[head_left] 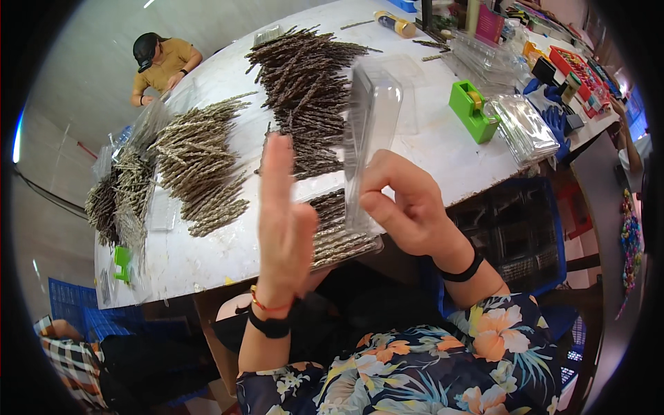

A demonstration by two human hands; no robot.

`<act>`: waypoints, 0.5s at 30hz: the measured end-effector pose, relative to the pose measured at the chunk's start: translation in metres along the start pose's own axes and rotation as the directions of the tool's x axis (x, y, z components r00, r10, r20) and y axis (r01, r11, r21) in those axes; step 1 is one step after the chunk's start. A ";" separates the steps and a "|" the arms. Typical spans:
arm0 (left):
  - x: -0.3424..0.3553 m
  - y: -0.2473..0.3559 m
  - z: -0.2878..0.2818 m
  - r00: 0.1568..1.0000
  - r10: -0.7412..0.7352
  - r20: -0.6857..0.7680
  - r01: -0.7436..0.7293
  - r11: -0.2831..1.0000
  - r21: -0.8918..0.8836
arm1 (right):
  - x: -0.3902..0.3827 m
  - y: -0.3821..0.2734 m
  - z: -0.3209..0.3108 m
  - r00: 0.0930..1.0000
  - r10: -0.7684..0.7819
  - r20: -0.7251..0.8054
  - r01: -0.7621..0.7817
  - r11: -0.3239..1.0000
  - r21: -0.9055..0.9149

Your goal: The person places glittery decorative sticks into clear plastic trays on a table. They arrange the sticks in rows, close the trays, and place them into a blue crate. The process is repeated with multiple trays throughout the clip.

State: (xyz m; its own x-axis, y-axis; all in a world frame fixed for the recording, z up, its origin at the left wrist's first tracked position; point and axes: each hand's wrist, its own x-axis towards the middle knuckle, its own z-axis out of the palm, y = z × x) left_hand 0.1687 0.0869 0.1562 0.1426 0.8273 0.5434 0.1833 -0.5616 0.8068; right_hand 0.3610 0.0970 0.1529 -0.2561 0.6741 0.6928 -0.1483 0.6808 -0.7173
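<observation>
My right hand pinches a clear plastic lid by its near end, thumb and forefinger at its edge. The lid stands on its side above the table. My left hand, a little blurred, is raised with its fingers straight and holds nothing; a gap separates it from the lid. Below and between the hands lies a clear tray of twisted sticks, dark ones behind lighter ones, at the table's front edge. Beyond the hands spreads a pile of dark brown twisted sticks. Pale twisted sticks are heaped to the left.
A green tape dispenser stands right of the lid, beside stacked clear packages and blue gloves. A second green dispenser sits at the left edge. Across the table a person in a cap works. A blue-rimmed crate is below right.
</observation>
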 end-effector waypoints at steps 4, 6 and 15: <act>-0.007 0.027 0.021 0.994 -0.034 0.102 0.056 0.972 -0.228 | 0.013 -0.004 0.018 0.967 -0.232 0.102 0.252 0.921 -0.296; -0.007 0.029 0.018 0.987 -0.080 0.140 0.115 0.958 -0.263 | 0.015 -0.004 0.019 0.973 -0.204 0.111 0.225 0.945 -0.238; -0.009 0.000 -0.039 0.899 -0.408 -0.156 0.223 0.735 -0.640 | 0.004 0.007 -0.031 0.965 -0.040 -0.258 0.101 0.968 0.228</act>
State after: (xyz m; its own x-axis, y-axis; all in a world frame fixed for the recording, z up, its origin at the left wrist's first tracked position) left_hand 0.1295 0.0795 0.1604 -0.0987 0.9757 0.1954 -0.4564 -0.2189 0.8624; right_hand 0.3889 0.1133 0.1524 0.0055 0.6973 0.7167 -0.3871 0.6623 -0.6414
